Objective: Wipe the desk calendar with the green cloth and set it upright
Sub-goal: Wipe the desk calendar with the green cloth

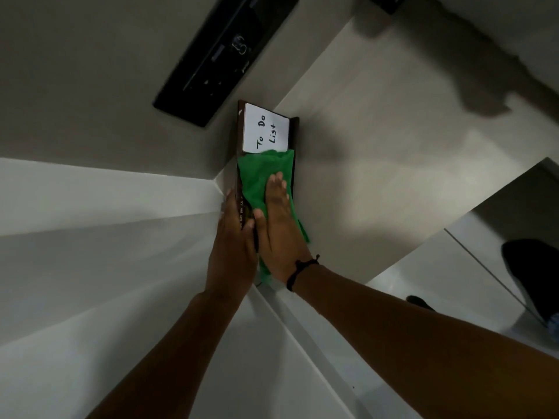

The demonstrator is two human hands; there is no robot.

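The desk calendar (266, 128) is a dark brown board with a white "To Do List" pad at its far end, lying on the pale desk by the wall corner. The green cloth (260, 173) covers its middle and near part. My right hand (279, 228) presses flat on the cloth, fingers together, a black cord on the wrist. My left hand (234, 237) grips the calendar's left edge, where month names show, thumb over the top. The board's near end is hidden under both hands.
A black flat device (223, 52) is mounted on the wall, beyond and left of the calendar. The desk surface (378, 152) stretches right of the calendar. A dark shoe (529, 273) shows on the floor at the right, below the desk edge.
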